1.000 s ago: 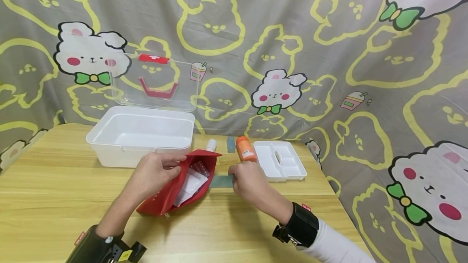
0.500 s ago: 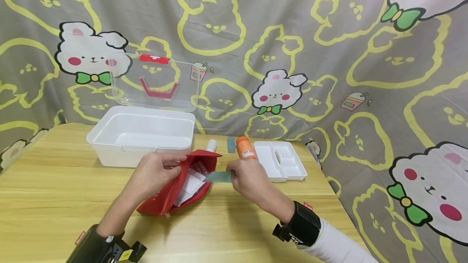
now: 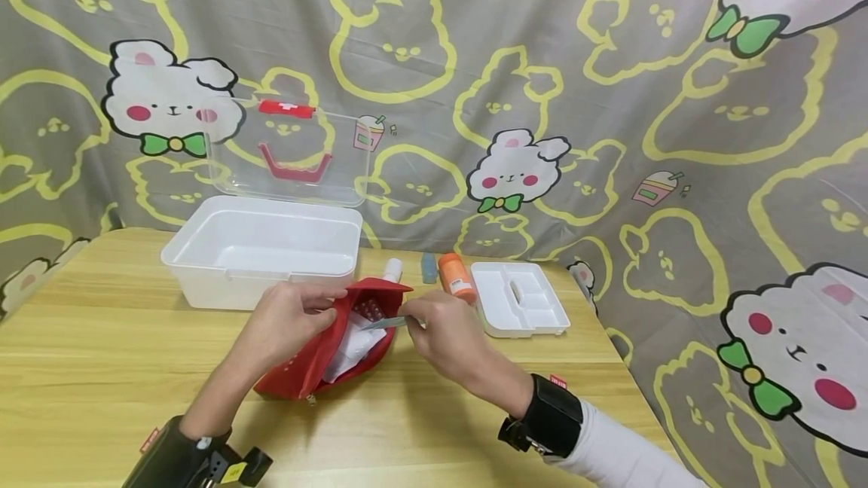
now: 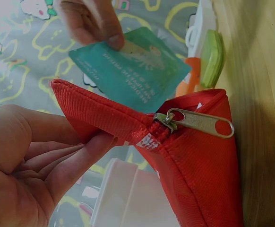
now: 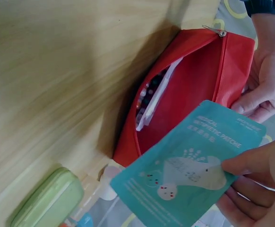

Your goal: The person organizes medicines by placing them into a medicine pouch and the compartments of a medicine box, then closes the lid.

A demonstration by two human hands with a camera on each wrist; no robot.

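Two hands work at a red fabric pouch on the wooden table in the head view. Our left hand pinches the pouch's upper edge, holding its mouth wide; white packets and a blister sheet show inside. Our right hand pinches a flat teal packet at the pouch's mouth. At 11 o'clock of the pouch stands a white plastic box with its clear lid raised; at 2 o'clock lie an orange bottle and a white divided tray.

From the left wrist we see the coarse woven cloth folded over our curled fingers, a metal zipper pull at 3 o'clock of them, and the teal packet above, its small print too blurred to read.

From the right wrist the packet reads "MEDICAL", the rest unclear. Our fingertips grip its edge just above the open pouch. A green rounded case lies at 7 o'clock.
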